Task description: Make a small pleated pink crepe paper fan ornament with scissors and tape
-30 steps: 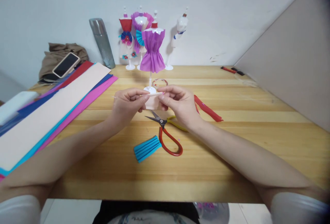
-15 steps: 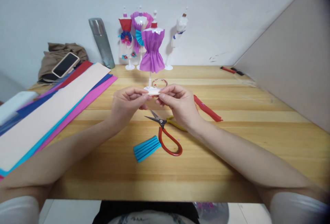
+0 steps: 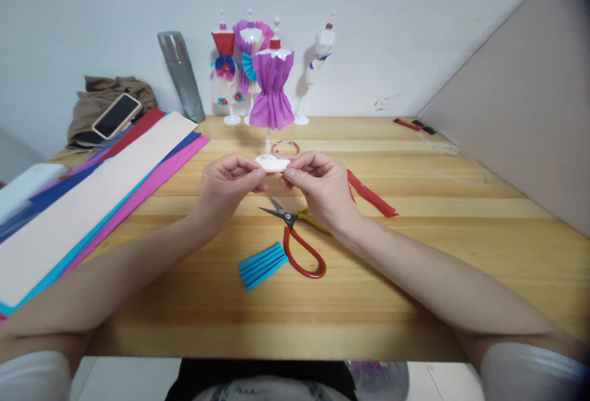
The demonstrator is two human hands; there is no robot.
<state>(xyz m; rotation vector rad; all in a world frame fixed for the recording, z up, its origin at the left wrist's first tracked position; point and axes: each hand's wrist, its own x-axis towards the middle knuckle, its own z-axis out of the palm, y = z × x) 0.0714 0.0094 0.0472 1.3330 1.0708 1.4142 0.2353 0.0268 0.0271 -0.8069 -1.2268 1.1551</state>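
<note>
Fingertips of the left hand (image 3: 233, 176) and the right hand (image 3: 318, 182) are pinching opposite ends of a small, flat piece of pale cream paper (image 3: 275, 166), both closing on it with a short gap between the hands. The piece is hanging above the light wooden table (image 3: 391, 290), in front of the round white base of a small dress form wearing a gathered purple crepe-paper dress (image 3: 273, 90). A sliver of red is showing just under the paper; whether it belongs to it, I cannot tell.

Judging by how things are lying, the purple dress is already sitting on its form and gathering at the waist, while the pale piece is not yet joining anything visible and seems to be only partly worked. A pleated bright-blue paper piece (image 3: 262, 267) is lying loose, its folds apparently finished, close against the red handle of black-bladed scissors with one red and one yellow handle (image 3: 289, 218). The scissors are resting unheld, blades parted. A crumpled red paper strip (image 3: 371, 193) is lying beyond the right hand.
</note>
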